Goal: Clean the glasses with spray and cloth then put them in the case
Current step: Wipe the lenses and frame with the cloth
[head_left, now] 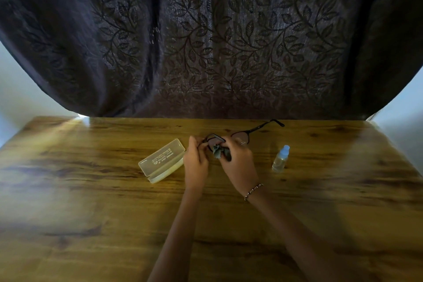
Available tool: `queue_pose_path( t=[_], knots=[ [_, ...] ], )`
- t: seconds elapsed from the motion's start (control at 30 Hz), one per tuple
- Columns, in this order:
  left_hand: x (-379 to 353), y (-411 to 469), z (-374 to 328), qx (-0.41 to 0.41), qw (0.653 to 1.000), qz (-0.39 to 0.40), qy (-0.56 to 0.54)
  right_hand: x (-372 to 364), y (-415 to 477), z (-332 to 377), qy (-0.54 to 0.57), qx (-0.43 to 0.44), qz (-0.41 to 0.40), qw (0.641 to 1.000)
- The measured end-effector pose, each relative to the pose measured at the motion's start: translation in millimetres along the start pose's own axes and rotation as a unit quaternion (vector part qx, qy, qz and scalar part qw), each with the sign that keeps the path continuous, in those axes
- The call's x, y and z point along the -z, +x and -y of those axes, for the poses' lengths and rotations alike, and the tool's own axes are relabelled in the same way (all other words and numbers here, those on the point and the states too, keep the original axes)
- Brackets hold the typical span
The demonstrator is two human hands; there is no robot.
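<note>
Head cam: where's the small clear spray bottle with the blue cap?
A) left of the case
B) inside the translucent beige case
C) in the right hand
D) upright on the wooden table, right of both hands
D: the spray bottle stands upright on the wooden table, untouched, to the right of the right hand, which holds the grey cloth at the black-framed glasses.

Dark-framed glasses hover near the tabletop's far edge, a grey cloth bunched against one lens. The translucent case lies closed left of them; the blue-capped spray bottle stands upright on their right.
</note>
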State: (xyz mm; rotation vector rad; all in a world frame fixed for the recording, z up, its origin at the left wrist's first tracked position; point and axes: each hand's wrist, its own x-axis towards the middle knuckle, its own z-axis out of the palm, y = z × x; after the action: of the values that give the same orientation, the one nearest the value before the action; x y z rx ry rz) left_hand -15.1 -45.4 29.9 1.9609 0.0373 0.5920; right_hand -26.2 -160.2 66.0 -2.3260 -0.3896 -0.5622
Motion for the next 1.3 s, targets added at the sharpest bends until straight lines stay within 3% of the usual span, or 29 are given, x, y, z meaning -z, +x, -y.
queue_pose_path(
  t=[0.37,0.67,0.97,1.13,1.3],
  knots=[
    [4.0,-2.9,1.6,0.025,1.0,-0.007,-0.017,4.5,7.6,-11.7,0.06,-0.024,-0.028,0.998],
    [4.9,-5.1,1.4,0.037,0.999,-0.007,-0.021,21.0,-2.9,-33.6,0.122,-0.15,-0.084,0.978],
    [6.8,-8.2,-2.9,0.05,0.998,-0.005,-0.03,19.2,-5.6,-38.7,0.158,-0.189,-0.094,0.965],
    [5.2,-12.2,-2.3,0.056,0.998,0.012,-0.038,13.9,-3.6,-43.8,0.218,-0.251,-0.096,0.938],
    [5.1,-16.0,3.7,0.047,0.998,0.027,-0.033,17.4,0.9,-43.6,0.328,-0.326,-0.1,0.881]
  ],
)
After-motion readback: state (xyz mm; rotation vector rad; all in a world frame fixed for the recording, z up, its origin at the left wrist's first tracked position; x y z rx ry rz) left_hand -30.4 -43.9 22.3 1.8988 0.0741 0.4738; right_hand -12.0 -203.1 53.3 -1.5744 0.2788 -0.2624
